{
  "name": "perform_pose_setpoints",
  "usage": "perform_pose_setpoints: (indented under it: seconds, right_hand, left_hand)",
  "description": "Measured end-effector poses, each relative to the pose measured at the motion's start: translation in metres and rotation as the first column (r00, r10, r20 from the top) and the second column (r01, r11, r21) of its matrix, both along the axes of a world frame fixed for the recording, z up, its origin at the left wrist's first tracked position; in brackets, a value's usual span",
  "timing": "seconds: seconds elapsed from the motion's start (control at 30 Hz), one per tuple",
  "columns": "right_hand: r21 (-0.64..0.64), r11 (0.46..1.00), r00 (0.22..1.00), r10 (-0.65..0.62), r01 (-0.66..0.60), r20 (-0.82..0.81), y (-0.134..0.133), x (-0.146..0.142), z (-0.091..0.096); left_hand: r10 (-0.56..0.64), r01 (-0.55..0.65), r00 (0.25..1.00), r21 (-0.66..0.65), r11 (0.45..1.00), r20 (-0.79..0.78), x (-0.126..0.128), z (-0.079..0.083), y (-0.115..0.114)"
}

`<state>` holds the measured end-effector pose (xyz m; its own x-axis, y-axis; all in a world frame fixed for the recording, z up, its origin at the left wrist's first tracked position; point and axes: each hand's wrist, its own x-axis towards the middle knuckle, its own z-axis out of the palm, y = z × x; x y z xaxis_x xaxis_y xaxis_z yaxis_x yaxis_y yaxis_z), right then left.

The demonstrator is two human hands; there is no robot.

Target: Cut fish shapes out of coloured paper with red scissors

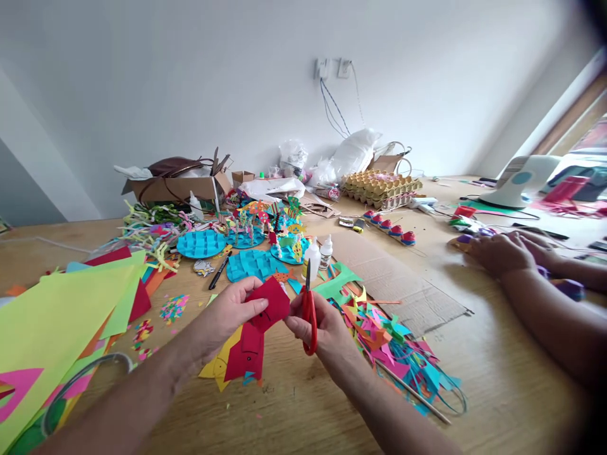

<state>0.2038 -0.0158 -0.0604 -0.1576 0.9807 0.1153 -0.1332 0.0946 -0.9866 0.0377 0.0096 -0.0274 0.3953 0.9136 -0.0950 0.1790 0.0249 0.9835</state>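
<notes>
My left hand [236,308] pinches a piece of red paper [272,302] between thumb and fingers, tilted above the table. In my right hand [322,325] are red-handled scissors [310,316], blades pointing up and away; the right fingertips come close to the paper's right edge, and whether they touch it I cannot tell. Below the left hand lies another red paper piece [246,361] with drawn black lines and a dot. It partly covers a yellow paper piece [220,366] with similar marks. Two white glue bottles [312,258] stand just beyond the scissors.
Colored paper sheets [85,303] spread at left. Paper scraps [393,347] and a wooden stick [417,395] lie at right beside flat cardboard [403,284]. Blue discs [202,243], a black marker [219,272] and egg trays [382,186] sit farther back. Another person's hands [502,253] work at far right.
</notes>
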Motion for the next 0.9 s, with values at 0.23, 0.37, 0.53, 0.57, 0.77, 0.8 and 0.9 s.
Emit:
perform_pose_setpoints:
  seconds: [0.23,0.37,0.53,0.57,0.77,0.8,0.9]
  right_hand:
    - [0.02,0.992,0.988,-0.119,0.121,-0.102,0.004,0.009,0.004]
    - [0.088,0.977,0.979,-0.19,0.196,-0.075,0.008,0.016,0.004]
    - [0.15,0.977,0.985,-0.162,0.152,0.055,0.007,0.016,0.003]
    - [0.148,0.979,0.986,-0.151,0.14,0.065,0.005,0.015,0.004]
    - [0.107,0.987,0.987,-0.133,0.123,0.091,-0.001,0.011,0.009]
    - [0.089,0.989,0.986,-0.13,0.121,0.1,-0.001,0.011,0.01]
    - [0.042,0.994,0.989,-0.107,0.104,0.1,-0.002,0.009,0.011]
  left_hand:
    - [0.079,-0.06,0.981,-0.107,0.992,0.176,0.025,-0.004,-0.007]
    - [0.032,-0.011,0.987,-0.13,0.992,0.158,0.024,-0.007,-0.009]
    - [-0.033,0.066,0.987,-0.204,0.977,0.16,0.02,-0.019,-0.01]
    - [-0.042,0.077,0.986,-0.217,0.973,0.162,0.02,-0.02,-0.009]
    - [0.144,-0.126,0.982,-0.149,0.981,0.122,0.024,-0.018,-0.01]
    - [0.172,-0.156,0.979,-0.139,0.978,0.111,0.023,-0.018,-0.011]
    - [0.177,-0.164,0.979,-0.117,0.98,0.106,0.02,-0.019,-0.012]
